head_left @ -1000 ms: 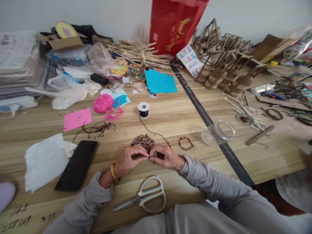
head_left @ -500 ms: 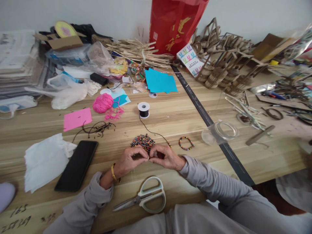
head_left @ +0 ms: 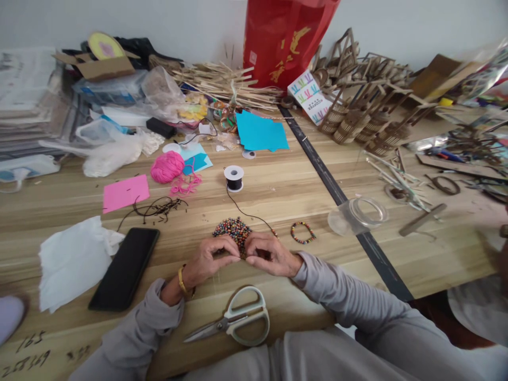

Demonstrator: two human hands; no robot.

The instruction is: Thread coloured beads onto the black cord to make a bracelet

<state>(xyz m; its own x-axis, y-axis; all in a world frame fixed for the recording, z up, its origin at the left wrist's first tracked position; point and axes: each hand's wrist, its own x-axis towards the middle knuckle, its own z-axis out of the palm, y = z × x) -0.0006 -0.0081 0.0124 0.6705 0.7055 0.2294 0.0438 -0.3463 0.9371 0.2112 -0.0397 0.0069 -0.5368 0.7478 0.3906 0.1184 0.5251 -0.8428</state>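
Beads: a loose pile (head_left: 231, 228) on the desk (head_left: 286, 203), just beyond my fingertips. I judge each one light, hard and apt to roll; best taken singly, across its sides.
Cord: thin black line (head_left: 252, 216) running from the spool (head_left: 234, 183) toward my right hand (head_left: 273, 255), a few beads showing on it near the knuckles. It looks soft and limp, so I'd grip close to its end.
Right hand: thumb and forefinger tips pressed together, palm inward, forearm angled in from the right; I can't tell what lies between the tips.
Left hand (head_left: 210, 258): thumb and forefinger meet in a similar ring, wrist low; anything pinched there is too small to see.
Gap: the two pinches face each other, near but apart.
Beaded loop (head_left: 304, 242): flat on the desk, right of my hands.
Scissors (head_left: 225, 324): nearer me, below the hands.
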